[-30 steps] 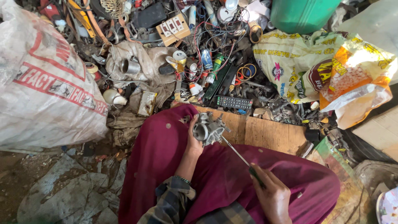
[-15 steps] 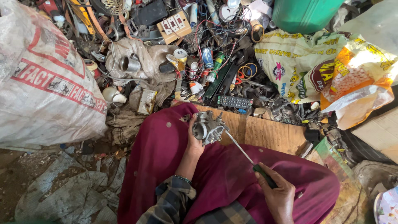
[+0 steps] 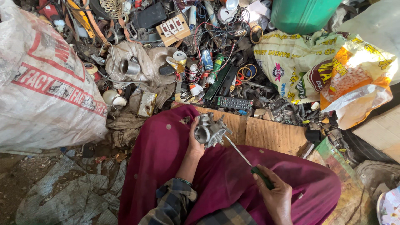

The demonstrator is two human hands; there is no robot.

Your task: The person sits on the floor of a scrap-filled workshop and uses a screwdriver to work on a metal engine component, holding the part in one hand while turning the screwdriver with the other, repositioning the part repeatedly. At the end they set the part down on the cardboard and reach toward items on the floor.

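Observation:
My left hand point(image 3: 194, 141) grips a grey metal carburettor-like part point(image 3: 209, 131) above my lap, which is draped in maroon cloth point(image 3: 162, 166). Its round bore faces up and to the left. My right hand point(image 3: 275, 196) holds a screwdriver point(image 3: 246, 157) by its green and black handle. The thin shaft runs up and left, and its tip touches the right side of the metal part. A plaid sleeve and a beaded bracelet show on my left forearm.
A wooden board point(image 3: 266, 133) lies just beyond my knees. Behind it is a heap of scrap: wires, a black remote control point(image 3: 234, 103), a switch plate point(image 3: 173, 28), metal cans. A large white sack point(image 3: 46, 83) stands left, printed bags point(image 3: 316, 71) right, a green bin point(image 3: 304, 14) at the top.
My right hand has shifted slightly with the screwdriver, whose tip stays at the metal part. The left hand keeps its hold, and the view has tilted a little.

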